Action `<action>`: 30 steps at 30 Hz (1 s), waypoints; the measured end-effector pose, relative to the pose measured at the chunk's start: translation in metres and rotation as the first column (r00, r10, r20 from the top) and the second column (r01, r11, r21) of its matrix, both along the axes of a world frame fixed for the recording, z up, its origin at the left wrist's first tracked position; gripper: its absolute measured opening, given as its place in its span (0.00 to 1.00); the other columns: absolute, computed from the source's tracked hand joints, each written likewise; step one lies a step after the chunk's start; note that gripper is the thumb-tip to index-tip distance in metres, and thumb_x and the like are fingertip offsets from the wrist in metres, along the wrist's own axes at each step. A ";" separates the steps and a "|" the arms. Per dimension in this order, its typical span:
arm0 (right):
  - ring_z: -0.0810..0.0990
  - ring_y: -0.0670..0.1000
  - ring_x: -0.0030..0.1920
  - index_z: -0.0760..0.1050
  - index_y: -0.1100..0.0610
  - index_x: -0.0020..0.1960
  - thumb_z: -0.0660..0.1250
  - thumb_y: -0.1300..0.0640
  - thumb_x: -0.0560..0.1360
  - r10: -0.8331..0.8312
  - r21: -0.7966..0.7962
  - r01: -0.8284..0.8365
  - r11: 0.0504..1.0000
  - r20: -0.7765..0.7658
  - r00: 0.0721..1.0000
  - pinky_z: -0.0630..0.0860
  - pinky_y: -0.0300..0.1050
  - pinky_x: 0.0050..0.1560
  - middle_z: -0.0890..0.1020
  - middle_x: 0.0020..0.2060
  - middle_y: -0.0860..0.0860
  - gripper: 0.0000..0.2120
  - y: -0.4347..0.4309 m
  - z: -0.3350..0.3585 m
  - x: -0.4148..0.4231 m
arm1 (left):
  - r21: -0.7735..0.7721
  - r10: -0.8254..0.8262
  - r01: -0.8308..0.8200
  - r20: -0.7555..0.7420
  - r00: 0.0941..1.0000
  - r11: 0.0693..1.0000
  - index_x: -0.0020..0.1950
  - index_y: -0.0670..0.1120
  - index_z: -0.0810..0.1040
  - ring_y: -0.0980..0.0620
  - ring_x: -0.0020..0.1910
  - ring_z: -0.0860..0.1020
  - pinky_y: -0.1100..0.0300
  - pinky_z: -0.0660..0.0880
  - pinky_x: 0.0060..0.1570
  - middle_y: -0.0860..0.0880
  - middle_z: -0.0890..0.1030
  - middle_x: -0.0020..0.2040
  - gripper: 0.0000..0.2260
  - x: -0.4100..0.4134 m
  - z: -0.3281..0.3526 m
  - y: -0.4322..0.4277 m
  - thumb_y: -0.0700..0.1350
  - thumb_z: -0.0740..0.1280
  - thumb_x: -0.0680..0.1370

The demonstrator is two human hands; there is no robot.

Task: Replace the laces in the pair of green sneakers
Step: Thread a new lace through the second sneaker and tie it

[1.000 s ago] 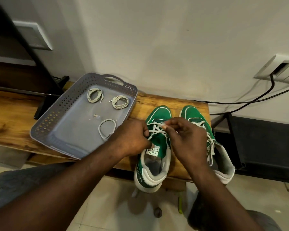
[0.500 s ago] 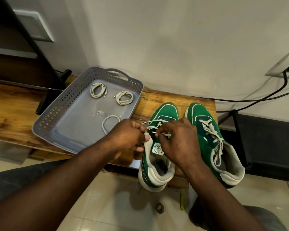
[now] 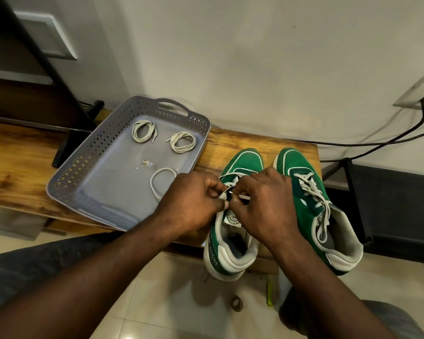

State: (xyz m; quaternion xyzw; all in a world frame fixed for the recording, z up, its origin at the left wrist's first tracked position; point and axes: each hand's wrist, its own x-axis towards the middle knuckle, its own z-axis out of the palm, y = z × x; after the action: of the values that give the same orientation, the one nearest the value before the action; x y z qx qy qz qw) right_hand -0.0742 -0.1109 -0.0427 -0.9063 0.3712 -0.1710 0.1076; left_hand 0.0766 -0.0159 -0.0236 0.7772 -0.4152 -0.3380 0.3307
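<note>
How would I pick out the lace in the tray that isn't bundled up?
Find the grey perforated tray on the wooden bench, left of the green sneakers. Two coiled laces lie at its far end; the loose lace lies nearer, right beside the left hand. It alone is a single open loop, not a tight coil.

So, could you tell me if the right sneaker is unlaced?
No, the right sneaker has a white lace crossing its eyelets.
</note>
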 end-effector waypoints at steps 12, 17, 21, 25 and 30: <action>0.77 0.43 0.52 0.86 0.42 0.49 0.76 0.53 0.73 -0.066 0.351 -0.007 0.936 0.195 0.979 0.79 0.55 0.54 0.84 0.43 0.38 0.07 -0.005 -0.013 -0.002 | 0.045 0.089 -0.080 -0.256 0.963 0.996 0.56 0.49 0.86 0.51 0.43 0.87 0.50 0.86 0.48 0.49 0.87 0.43 0.16 0.007 -0.004 -0.002 0.39 0.82 0.71; 0.84 0.43 0.45 0.78 0.44 0.48 0.77 0.60 0.74 -0.191 0.541 -0.022 0.841 0.336 0.922 0.84 0.53 0.47 0.84 0.41 0.43 0.13 -0.003 -0.016 0.000 | 0.054 0.028 -0.015 -0.233 0.972 0.998 0.54 0.51 0.86 0.51 0.42 0.87 0.48 0.85 0.50 0.51 0.88 0.41 0.15 0.006 -0.004 -0.004 0.42 0.82 0.70; 0.83 0.44 0.47 0.78 0.45 0.46 0.77 0.60 0.74 -0.209 0.535 -0.032 0.844 0.384 0.900 0.83 0.53 0.49 0.83 0.41 0.43 0.12 -0.002 -0.018 -0.002 | 0.033 0.027 -0.019 -0.257 0.966 0.999 0.51 0.50 0.86 0.50 0.42 0.87 0.53 0.84 0.44 0.49 0.88 0.41 0.09 0.007 0.001 -0.004 0.50 0.80 0.74; 0.80 0.45 0.52 0.77 0.41 0.47 0.78 0.56 0.74 -0.128 0.434 -0.013 0.901 0.294 0.947 0.80 0.60 0.56 0.79 0.44 0.33 0.13 -0.001 -0.020 -0.001 | 0.036 0.166 -0.162 -0.253 0.953 0.986 0.45 0.50 0.85 0.45 0.40 0.86 0.48 0.86 0.43 0.49 0.87 0.39 0.13 0.000 -0.001 -0.011 0.56 0.70 0.82; 0.73 0.44 0.57 0.73 0.39 0.54 0.77 0.53 0.73 -0.048 0.337 -0.015 0.942 0.180 0.983 0.73 0.57 0.63 0.78 0.46 0.35 0.17 0.001 -0.017 -0.002 | 0.002 0.193 -0.193 0.023 0.981 0.981 0.40 0.49 0.83 0.51 0.40 0.83 0.48 0.82 0.49 0.53 0.84 0.38 0.11 -0.006 -0.009 -0.021 0.50 0.71 0.82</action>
State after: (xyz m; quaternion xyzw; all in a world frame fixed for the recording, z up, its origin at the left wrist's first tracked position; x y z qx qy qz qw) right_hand -0.0758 -0.1095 -0.0595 -0.8516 0.3908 -0.1896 0.2934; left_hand 0.0705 -0.0371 -0.0322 0.8184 -0.3407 -0.2963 0.3555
